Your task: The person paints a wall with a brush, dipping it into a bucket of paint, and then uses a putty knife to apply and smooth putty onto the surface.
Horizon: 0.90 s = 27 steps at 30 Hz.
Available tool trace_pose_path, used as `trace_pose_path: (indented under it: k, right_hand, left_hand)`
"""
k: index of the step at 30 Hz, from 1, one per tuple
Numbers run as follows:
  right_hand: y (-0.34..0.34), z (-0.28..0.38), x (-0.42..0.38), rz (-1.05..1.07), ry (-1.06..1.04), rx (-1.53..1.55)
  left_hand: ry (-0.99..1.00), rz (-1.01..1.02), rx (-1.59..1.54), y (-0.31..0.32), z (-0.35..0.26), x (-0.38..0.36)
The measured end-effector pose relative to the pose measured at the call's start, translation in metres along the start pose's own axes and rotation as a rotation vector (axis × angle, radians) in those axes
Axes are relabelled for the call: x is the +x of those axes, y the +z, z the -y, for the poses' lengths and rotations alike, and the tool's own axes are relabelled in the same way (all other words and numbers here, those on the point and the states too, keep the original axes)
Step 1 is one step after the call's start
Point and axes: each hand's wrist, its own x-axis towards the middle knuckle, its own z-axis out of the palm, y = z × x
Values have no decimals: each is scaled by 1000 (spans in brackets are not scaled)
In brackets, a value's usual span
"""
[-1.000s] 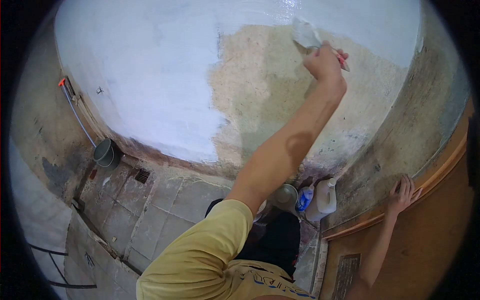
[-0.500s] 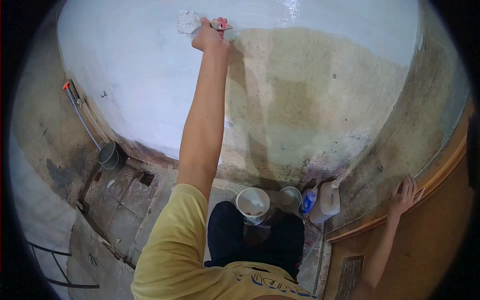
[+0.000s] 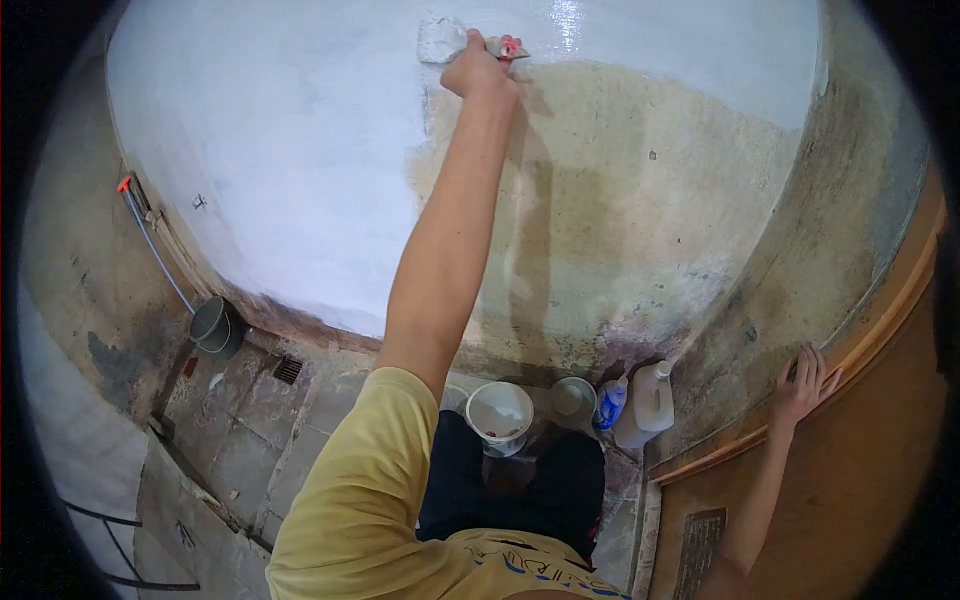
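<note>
My left hand (image 3: pixel 482 72) is closed around the handle of a wide paint brush (image 3: pixel 441 40), held sideways against the upper wall. White paint coats its bristles, which point left. Wet white paint (image 3: pixel 270 150) covers the left and top of the wall (image 3: pixel 610 200), while a bare, stained beige patch lies below and right of the brush. Over on the right, my right hand (image 3: pixel 798 392) rests by the wooden edge (image 3: pixel 850 362) of a brown panel, fingers stretched out and holding nothing.
Near my knees stand a white paint bucket (image 3: pixel 500 408), a second pail (image 3: pixel 574 400), a blue bottle (image 3: pixel 611 402) and a whitish jug (image 3: pixel 646 405). A dark bucket (image 3: pixel 216 328), a long-handled tool (image 3: pixel 155 240) and a floor drain (image 3: pixel 288 370) are at the left.
My left hand has moved right along the wall with the brush, and white paint now shows over part of the beige area's upper left. My right hand stays by the wooden edge.
</note>
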Motion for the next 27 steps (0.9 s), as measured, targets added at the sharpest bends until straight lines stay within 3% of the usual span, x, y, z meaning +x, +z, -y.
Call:
trace_pose_path:
  k: [7,10,16,20,22,24,27]
  right_hand:
    - [2,-1,-1,-18,-9,-10]
    - [-1,1,2,-17,-21,-18]
    - [-5,2,2,25,13,9]
    - [-4,1,2,9,13,39]
    - [-2,-1,1,5,7,45]
    - [-4,0,1,7,4,46]
    - [-4,0,1,12,3,39]
  left_hand:
    - [-16,19,22,19,53,-43]
    - [-111,39,-21,29,77,-68]
    - [-92,11,138,47,129,-126]
    - [-223,85,239,41,169,-162]
    - [-252,121,253,36,172,-173]
    - [-474,190,58,30,153,-193]
    - [-412,170,116,17,121,-189]
